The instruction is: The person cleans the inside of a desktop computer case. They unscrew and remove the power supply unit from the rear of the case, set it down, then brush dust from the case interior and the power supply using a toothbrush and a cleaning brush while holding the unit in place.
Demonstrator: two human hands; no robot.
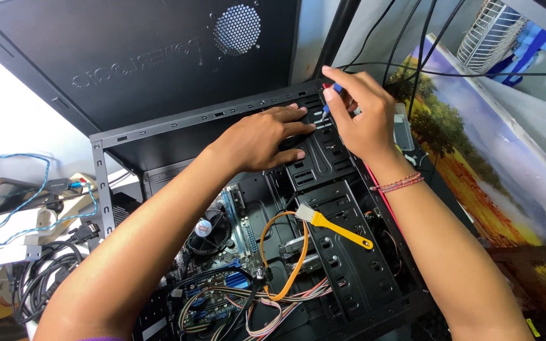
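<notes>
Open desktop computer case (374,297) lying on its side, seen from above. Right hand (364,117) pinched shut around a small blue-handled screwdriver (333,98), long axis near upright, tip down at the far edge of the black drive cage (323,158). Left hand (266,139) flat, fingers spread, pressing the cage top just beside the tool, holding nothing. Yellow-handled brush (336,228) lying loose nearer, well apart.

The left hand (266,136) rests flat on the drive cage (323,158) inside the open computer case (105,183), the right hand (361,113) just right of it gripping a screwdriver (331,101), a brush (333,226) lying on the cage nearer the viewer, the motherboard (222,252) left of it
</notes>
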